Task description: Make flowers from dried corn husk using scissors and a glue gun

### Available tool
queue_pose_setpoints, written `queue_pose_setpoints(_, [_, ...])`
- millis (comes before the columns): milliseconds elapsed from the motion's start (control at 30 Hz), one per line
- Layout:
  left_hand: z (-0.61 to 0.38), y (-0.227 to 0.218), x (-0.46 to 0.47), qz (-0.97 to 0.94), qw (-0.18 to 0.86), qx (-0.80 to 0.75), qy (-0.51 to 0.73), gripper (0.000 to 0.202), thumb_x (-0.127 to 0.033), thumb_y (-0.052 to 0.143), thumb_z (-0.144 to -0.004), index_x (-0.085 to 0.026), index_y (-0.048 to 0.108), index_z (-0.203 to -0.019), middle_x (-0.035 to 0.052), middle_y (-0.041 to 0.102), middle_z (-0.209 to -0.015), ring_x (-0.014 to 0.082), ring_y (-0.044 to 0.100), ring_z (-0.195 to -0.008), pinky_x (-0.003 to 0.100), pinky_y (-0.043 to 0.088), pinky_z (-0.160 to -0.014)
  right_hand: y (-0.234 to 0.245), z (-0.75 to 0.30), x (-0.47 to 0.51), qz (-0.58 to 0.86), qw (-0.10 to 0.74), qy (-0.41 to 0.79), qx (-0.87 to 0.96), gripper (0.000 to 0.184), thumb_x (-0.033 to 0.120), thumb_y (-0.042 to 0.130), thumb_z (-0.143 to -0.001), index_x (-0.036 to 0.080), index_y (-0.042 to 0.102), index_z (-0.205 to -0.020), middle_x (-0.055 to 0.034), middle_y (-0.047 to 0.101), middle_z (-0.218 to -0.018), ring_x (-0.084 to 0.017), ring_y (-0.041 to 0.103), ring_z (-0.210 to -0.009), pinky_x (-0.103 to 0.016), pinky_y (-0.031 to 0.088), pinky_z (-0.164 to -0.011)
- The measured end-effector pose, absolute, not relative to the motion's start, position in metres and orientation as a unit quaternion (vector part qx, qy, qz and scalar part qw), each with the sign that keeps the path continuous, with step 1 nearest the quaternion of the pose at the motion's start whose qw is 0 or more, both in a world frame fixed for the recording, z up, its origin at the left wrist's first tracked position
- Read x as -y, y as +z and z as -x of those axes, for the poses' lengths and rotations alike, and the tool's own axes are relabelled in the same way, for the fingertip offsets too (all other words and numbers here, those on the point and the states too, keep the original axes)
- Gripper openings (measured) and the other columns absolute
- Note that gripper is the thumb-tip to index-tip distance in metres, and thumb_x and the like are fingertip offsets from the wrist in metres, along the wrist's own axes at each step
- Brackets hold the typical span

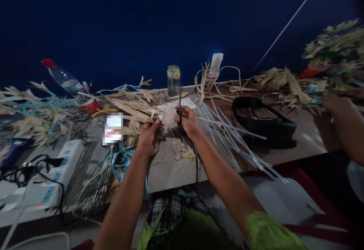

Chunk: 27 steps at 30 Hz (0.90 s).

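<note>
Frame centre: left hand point(149, 136) pinches the husk piece point(169, 116), judged light and brittle, by its base; right hand point(189, 122) grips scissors point(180, 96).

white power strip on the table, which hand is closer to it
Left. The left hand holds a pale husk piece to the right of the power strip; the right hand, gripping scissors, is farther right.

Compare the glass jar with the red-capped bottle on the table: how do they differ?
The glass jar stands upright beyond the scissors in the right hand; the red-capped bottle leans tilted, far left of the left hand and its pale husk piece. The jar is short and squat, the bottle longer and slimmer. The jar's top is pale, the bottle's cap red. Both are clear.
</note>
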<state>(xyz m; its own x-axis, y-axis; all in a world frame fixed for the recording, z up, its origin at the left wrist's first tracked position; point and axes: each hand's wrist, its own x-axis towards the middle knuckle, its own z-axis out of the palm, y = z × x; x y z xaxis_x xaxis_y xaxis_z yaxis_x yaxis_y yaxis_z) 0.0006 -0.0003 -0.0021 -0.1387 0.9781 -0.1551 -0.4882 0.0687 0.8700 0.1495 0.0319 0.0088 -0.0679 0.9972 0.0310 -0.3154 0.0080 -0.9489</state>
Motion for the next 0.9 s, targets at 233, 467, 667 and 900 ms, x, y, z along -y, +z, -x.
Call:
queue_pose_setpoints(233, [-0.004,0.0,0.001,-0.29,0.623,-0.393,0.61,0.025,-0.027,0.076,-0.06,-0.013,0.058,-0.07,-0.0001,0.056,-0.067,0.0059,0.052,-0.059,0.019,0.046,-0.058,0.013,-0.158,-0.03,0.358,0.514,0.654,0.424,0.052,0.029,0.078,-0.046,0.019,0.056,-0.091,0.0064,0.056,-0.063,-0.005,0.048,-0.051,-0.017,0.039,-0.048])
queue_pose_setpoints(467, [-0.012,0.003,0.005,-0.285,0.669,-0.377,0.574,0.03,-0.026,0.079,-0.055,-0.013,0.063,-0.077,0.0033,0.064,-0.072,0.0089,0.058,-0.063,0.022,0.048,-0.064,0.014,-0.151,-0.024,0.316,0.47,0.698,0.438,0.049,0.027,0.076,-0.048,0.018,0.058,-0.093,0.0051,0.059,-0.068,-0.006,0.052,-0.052,-0.019,0.045,-0.052])
queue_pose_setpoints(667, [-0.01,0.008,0.008,-0.276,0.68,-0.4,0.549,0.029,-0.021,0.08,-0.05,-0.013,0.061,-0.07,0.0014,0.065,-0.066,0.0093,0.058,-0.057,0.021,0.048,-0.057,0.01,-0.151,-0.027,0.326,0.459,0.705,0.43,0.051,0.022,0.076,-0.048,0.017,0.058,-0.095,0.0047,0.06,-0.069,-0.006,0.053,-0.055,-0.02,0.044,-0.055])
queue_pose_setpoints(900, [-0.01,0.009,0.008,-0.281,0.662,-0.43,0.546,0.032,-0.025,0.081,-0.048,-0.012,0.06,-0.069,-0.0012,0.06,-0.057,0.0074,0.055,-0.052,0.019,0.047,-0.055,0.001,-0.151,-0.031,0.339,0.479,0.679,0.441,0.049,0.021,0.075,-0.048,0.018,0.056,-0.094,0.0059,0.059,-0.067,-0.006,0.052,-0.057,-0.019,0.043,-0.057])
